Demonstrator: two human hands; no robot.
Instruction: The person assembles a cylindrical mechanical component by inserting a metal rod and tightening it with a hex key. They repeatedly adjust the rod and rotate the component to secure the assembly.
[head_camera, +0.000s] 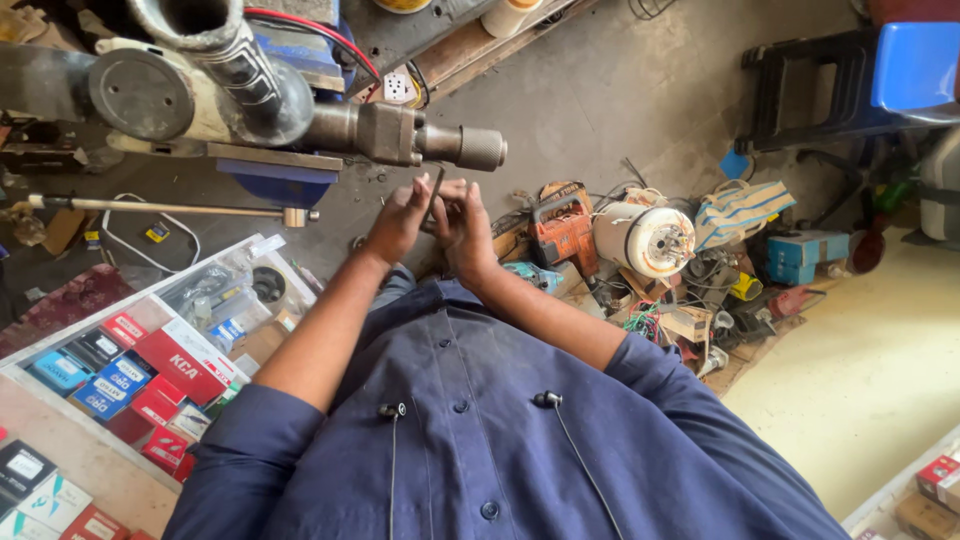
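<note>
Head view: navy buttoned shirt nearest. Left hand and right hand pinched together on thin dark metal rod, just below grey knurled machine chuck. Risk, judged: rod slipping, fingers near chuck. Red and blue flat cartons in glass case, lower left.

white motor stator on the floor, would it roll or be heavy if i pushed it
The white motor stator is cylindrical and lies on its side, so it may roll. Its metal core suggests weight. Surrounding cables and an orange power tool would probably block it.
</note>
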